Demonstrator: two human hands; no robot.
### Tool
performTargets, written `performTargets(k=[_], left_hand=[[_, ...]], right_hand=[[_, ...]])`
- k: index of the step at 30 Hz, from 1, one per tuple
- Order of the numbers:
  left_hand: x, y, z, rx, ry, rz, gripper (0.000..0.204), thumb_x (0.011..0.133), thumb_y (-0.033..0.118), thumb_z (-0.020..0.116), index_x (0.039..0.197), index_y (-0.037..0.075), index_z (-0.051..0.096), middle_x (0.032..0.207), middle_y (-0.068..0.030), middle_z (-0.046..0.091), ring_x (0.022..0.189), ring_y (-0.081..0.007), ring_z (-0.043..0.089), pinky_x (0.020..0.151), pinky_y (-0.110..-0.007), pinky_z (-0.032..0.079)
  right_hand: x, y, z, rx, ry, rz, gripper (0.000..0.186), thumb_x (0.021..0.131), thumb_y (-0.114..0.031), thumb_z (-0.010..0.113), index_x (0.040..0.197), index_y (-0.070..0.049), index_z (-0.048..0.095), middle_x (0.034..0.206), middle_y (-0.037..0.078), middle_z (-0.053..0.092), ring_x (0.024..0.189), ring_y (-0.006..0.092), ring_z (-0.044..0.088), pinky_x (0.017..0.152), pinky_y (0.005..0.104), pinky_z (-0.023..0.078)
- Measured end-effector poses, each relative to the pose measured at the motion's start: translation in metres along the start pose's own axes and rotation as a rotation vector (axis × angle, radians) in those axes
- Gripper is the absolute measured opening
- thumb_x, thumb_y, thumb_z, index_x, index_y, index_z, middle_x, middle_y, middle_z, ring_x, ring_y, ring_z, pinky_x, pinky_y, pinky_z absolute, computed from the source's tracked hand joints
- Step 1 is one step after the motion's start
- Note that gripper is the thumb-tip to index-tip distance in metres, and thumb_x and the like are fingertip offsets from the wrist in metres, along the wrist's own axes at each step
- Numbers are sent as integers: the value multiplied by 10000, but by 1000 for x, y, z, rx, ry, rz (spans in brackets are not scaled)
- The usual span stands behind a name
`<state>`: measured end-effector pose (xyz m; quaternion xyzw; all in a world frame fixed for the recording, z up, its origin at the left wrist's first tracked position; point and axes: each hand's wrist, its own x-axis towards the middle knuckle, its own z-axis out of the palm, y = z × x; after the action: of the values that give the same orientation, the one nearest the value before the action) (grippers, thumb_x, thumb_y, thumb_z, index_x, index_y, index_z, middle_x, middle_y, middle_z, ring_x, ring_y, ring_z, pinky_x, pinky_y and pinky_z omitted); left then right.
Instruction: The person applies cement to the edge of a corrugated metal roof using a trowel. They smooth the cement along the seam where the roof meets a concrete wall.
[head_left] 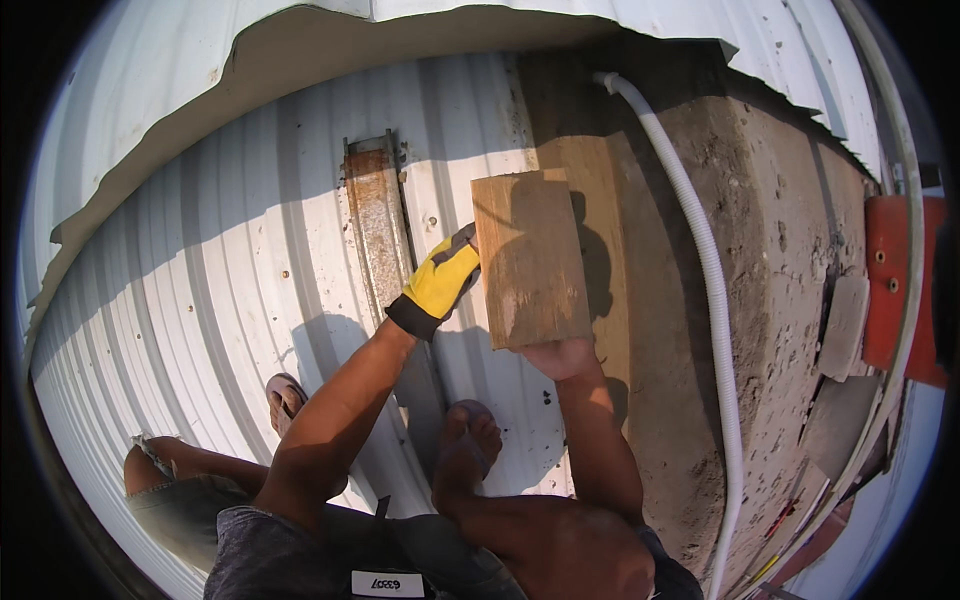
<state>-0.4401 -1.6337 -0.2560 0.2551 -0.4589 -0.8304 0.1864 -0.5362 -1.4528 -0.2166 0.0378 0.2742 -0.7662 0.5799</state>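
Observation:
A short, wide wooden board [530,265] is held up in front of me, its face partly shaded. My left hand [447,275], in a yellow and black work glove, is closed on the board's left edge, some of its fingers out of sight behind it. My right hand [562,357], bare, supports the lower end from beneath; the board covers its fingers. Left of the glove, a rusty metal channel [372,200] lies along the white corrugated sheet metal [300,210].
A white corrugated hose [690,200] runs down the right side beside a rough concrete wall [780,250]. Overhead is a jagged-edged metal sheet [170,80]. My sandalled feet stand on the ribbed sheet. At far right is a red metal piece [895,285].

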Motion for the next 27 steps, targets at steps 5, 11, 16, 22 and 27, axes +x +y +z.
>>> performTargets(k=[5,11,16,22,27], left_hand=[[39,-69,-24,-599,-223,-86,382,1050,146,565,1414,31,549,1276,-75,663,1105,-207,671,903,-349,582],[162,-20,57,393,312,90,394,972,216,627,1315,23,610,1064,-146,745,958,-254,700,796,-352,526],[183,-38,72,715,371,322,436,937,275,657,1292,24,617,1117,-261,710,1049,-458,658,899,-467,527],[56,-160,85,570,423,475,402,959,155,673,1285,-52,559,1194,-229,680,1105,-344,676,942,-419,518],[117,-74,69,329,451,367,343,968,153,670,1251,-18,580,1104,-189,697,979,-272,677,861,-364,528]], right_hand=[[3,52,-20,-188,141,22,428,1055,-428,537,1315,-95,607,929,90,689,825,228,667,731,380,538],[-98,166,-38,-1791,168,-212,349,983,-320,669,1267,-118,653,847,76,665,790,243,642,704,393,531],[-92,185,-32,-1992,224,-210,350,948,-324,674,1238,-127,663,925,95,695,839,294,667,751,466,557],[-83,190,-39,-1879,88,-120,326,968,-317,633,1213,-107,675,931,145,674,855,341,667,784,483,553],[-96,178,-31,-1876,137,-123,346,986,-315,600,1255,-107,667,902,165,648,861,373,665,792,491,549]])
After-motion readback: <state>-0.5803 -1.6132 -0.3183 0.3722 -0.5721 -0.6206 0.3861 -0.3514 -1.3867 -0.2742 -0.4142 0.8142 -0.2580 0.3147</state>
